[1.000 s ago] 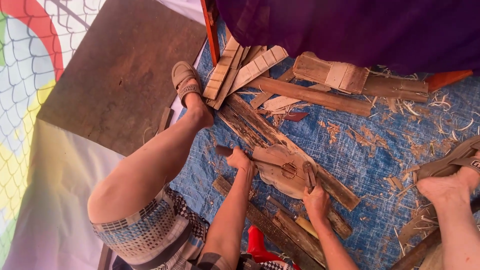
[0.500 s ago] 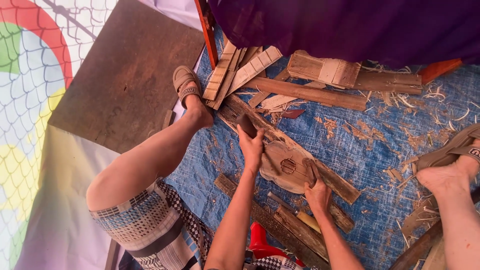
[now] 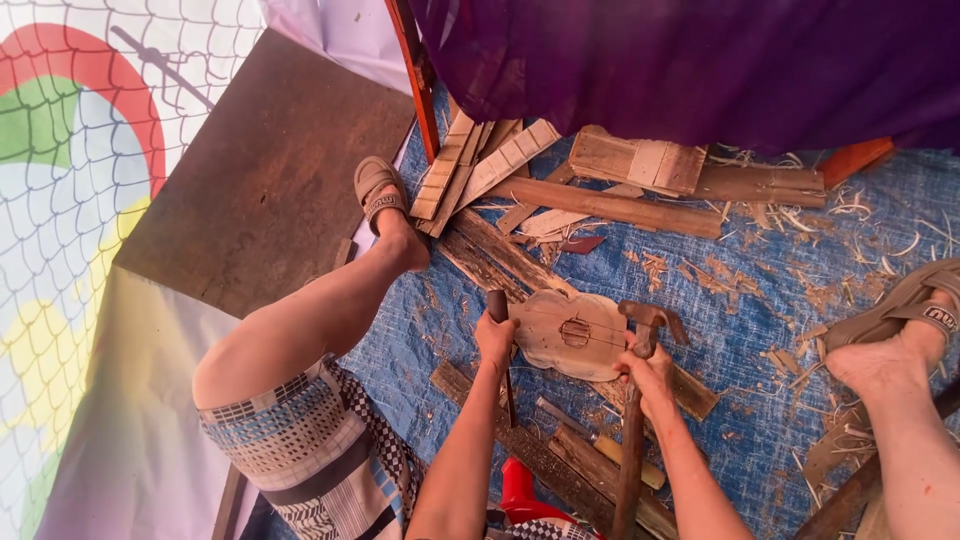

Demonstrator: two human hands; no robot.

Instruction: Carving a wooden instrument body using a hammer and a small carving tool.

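Observation:
A flat scalloped wooden piece [image 3: 560,350] with a small slotted cut-out in its middle lies on a long plank [image 3: 490,250] on the blue tarp [image 3: 760,330]. My left hand [image 3: 495,342] is at the piece's left edge, closed round a dark-handled chisel [image 3: 498,303] whose thin shaft runs down past the wrist. At the piece's right edge my right hand [image 3: 652,378] grips the wooden handle of a hammer [image 3: 648,318], its metal head just above the fingers. My bare legs in sandals stretch out on either side.
Planks and offcuts [image 3: 610,205] are piled at the back under a purple cloth [image 3: 700,70]. Shavings litter the tarp. More sticks [image 3: 560,460] lie by my forearms, next to a red object [image 3: 520,485]. A brown board [image 3: 260,180] and netting [image 3: 70,200] are on the left.
My left hand came back from the plank above the piece to the piece's left edge with the chisel. The hammer head in my right hand now shows beside the piece.

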